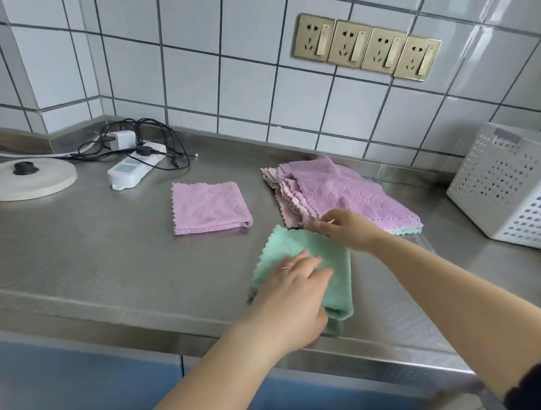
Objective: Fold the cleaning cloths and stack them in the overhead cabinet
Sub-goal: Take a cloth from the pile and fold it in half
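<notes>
Pressing flat left hand [295,286] on green cloth [302,260], just in front of unfolded pile [341,190]; pinching its far corner with right hand [344,228]. Lying finished left of pile: one purple cloth [208,207]. Remaining: pile, cabinet stacking.

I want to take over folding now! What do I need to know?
Left hand: lies flat on the green cloth, fingers straight.
Right hand: pinches the green cloth's far corner.
The green cloth is folded, near the front edge of the steel counter.
Done: one purple cloth folded, lying alone to the left.
Left: finish the green one, fold the pile of cloths behind it, then stack all in the overhead cabinet, which is out of view.
</notes>
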Tool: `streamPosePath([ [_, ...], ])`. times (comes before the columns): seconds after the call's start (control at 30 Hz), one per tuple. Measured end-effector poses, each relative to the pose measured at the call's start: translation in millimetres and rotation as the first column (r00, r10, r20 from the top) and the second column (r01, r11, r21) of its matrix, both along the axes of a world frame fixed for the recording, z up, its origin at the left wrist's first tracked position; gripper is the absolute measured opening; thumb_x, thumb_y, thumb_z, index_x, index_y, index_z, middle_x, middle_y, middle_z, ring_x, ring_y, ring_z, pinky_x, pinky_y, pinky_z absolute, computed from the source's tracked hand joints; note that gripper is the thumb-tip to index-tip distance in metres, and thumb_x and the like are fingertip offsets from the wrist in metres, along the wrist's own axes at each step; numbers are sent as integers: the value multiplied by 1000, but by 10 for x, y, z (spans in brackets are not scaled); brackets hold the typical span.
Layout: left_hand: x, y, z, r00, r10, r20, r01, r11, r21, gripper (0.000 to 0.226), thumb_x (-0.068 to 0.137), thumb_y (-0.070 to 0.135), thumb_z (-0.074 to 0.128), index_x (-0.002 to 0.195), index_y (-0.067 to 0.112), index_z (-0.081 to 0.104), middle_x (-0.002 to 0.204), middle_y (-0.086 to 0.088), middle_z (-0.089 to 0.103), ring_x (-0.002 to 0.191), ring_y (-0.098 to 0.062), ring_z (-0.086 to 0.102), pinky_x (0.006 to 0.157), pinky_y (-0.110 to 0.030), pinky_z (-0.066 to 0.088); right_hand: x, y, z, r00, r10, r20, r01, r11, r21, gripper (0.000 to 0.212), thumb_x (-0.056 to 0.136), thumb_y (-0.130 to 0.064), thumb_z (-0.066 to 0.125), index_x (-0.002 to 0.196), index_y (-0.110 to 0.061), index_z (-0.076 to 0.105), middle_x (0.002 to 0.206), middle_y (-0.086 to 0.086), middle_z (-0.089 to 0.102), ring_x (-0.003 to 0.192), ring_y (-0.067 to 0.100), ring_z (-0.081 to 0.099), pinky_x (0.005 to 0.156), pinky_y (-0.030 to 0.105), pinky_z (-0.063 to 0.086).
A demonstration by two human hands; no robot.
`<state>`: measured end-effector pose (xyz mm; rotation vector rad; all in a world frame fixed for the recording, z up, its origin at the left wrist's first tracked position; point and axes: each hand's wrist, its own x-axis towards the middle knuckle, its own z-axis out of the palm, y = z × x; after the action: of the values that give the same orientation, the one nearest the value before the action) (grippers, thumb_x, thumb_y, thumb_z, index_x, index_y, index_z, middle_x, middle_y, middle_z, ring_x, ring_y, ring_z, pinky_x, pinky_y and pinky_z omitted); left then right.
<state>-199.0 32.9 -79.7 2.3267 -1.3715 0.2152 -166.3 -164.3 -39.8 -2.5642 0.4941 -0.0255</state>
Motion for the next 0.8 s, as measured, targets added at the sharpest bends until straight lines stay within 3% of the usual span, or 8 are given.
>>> streamPosePath([
  [0.07,-27,-94,19,995,18,-102,-5,992,129,57,86,16,45,141,18,34,155,-4,21,145,-20,11,115,-48,17,-99,-114,-57,999,-41,18,37,985,169,22,88,-44,58,97,-24,61,102,0,63,96,17,58,83,31,47],
  [0.17,-64,-213,-20,990,70,-120,-45,979,199,58,91,20,42,145,27,23,157,1,12,145,-20,4,112,-59,9,-170,-172,-92,997,-52,61,35,965,261,12,85,-34,66,92,-25,65,98,0,66,91,14,60,86,31,49],
  [0.37,-105,-279,-12,985,118,-125,-66,932,356,59,94,31,36,148,31,11,159,1,-1,145,-22,-7,111,-64,-6,-133,-71,-125,994,-15,111,-6,983,181,13,83,-14,70,96,-16,68,85,-4,66,79,8,59,64,15,42],
  [0.5,6,-225,246,951,108,-291,28,904,426,77,89,43,37,150,19,-4,159,-2,-8,145,-19,-9,116,-53,-4,-226,30,-155,975,-58,213,70,996,-52,25,90,-20,59,113,-18,65,113,0,67,102,15,61,84,24,44],
  [0.57,196,-237,361,944,131,-301,-32,949,313,72,93,36,33,150,13,-6,158,-8,-6,146,-20,-4,118,-44,-1,-339,168,-157,970,-40,240,69,991,-112,37,93,-21,49,129,-19,55,135,2,53,120,21,52,99,32,40],
  [0.63,396,-270,347,972,154,-176,-106,961,255,65,96,28,28,150,10,-4,159,-8,-2,146,-19,0,119,-42,0,-451,358,-194,987,32,159,1,980,-198,46,93,-22,45,138,-19,42,148,2,36,136,21,35,111,47,28],
  [0.7,505,-290,222,983,169,-74,-136,934,330,60,97,29,26,149,10,2,159,-7,1,146,-18,2,119,-42,1,-549,529,-287,998,68,18,-60,958,-281,52,94,-31,41,144,-21,30,156,-3,19,144,16,14,113,59,12],
  [0.8,533,-259,25,976,208,-59,-167,900,403,57,98,32,24,150,14,7,159,-3,-1,146,-16,0,118,-42,0,-641,574,-452,996,59,-71,-80,936,-344,57,96,-47,31,147,-28,19,158,-7,7,146,12,-1,112,61,2],
])
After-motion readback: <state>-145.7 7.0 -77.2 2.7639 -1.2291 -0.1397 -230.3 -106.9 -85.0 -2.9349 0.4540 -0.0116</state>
